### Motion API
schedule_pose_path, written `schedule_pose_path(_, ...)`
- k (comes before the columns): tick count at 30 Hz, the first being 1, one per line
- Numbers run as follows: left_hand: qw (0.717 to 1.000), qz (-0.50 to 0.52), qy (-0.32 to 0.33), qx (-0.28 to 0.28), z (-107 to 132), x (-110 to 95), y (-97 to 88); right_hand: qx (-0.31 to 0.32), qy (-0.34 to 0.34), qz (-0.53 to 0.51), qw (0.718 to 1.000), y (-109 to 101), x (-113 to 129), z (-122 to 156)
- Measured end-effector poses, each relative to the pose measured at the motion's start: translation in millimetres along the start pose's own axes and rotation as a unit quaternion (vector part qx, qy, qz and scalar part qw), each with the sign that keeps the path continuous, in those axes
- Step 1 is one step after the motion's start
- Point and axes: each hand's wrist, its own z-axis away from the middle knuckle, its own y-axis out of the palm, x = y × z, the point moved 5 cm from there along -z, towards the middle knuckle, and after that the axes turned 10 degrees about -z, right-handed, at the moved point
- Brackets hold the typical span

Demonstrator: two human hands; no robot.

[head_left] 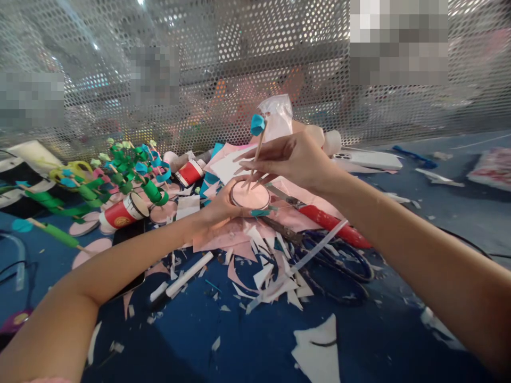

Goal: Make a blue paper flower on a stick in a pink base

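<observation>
My left hand [221, 206] is closed around the edge of a round pink disc with a dark rim [255, 197]; how deep the piece is I cannot tell. Above it, the fingers of my right hand [293, 162] pinch a thin wooden stick [260, 146]. A blue folded paper piece [257, 124] tops the stick, and its lower end meets the disc near the middle. Under both hands lie pink paper sheets [239, 242], white scraps [263, 276], and scissors with blue handles [339, 260]. A red-handled tool [331, 221] rests beside the scissors.
Sticks wrapped in green paper [154, 191] stand at the left among pink discs [91, 252]. Red-and-white paper cups [123, 211] lie there too, by a dark phone [131, 242]. A glue stick [279, 287] crosses the scraps. Perforated metal mesh [239, 64] rises behind the blue table [223, 340].
</observation>
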Motion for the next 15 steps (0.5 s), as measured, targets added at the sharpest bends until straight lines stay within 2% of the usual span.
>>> schedule_pose_path(5,0.999,-0.025,0.004,-0.02,-1.1,0.9,-2.3,-0.069,-0.032,0.002,0.997,-3.9,-3.2,-0.2)
schedule_pose_path(7,1.0,-0.022,0.005,-0.02,-1.2,0.9,-2.1,-0.077,-0.041,0.0,0.996,-1.7,-4.0,-0.4)
schedule_pose_path(15,1.0,-0.007,0.009,-0.008,0.4,-0.1,0.4,0.03,0.0,-0.002,1.0,2.6,0.5,0.2)
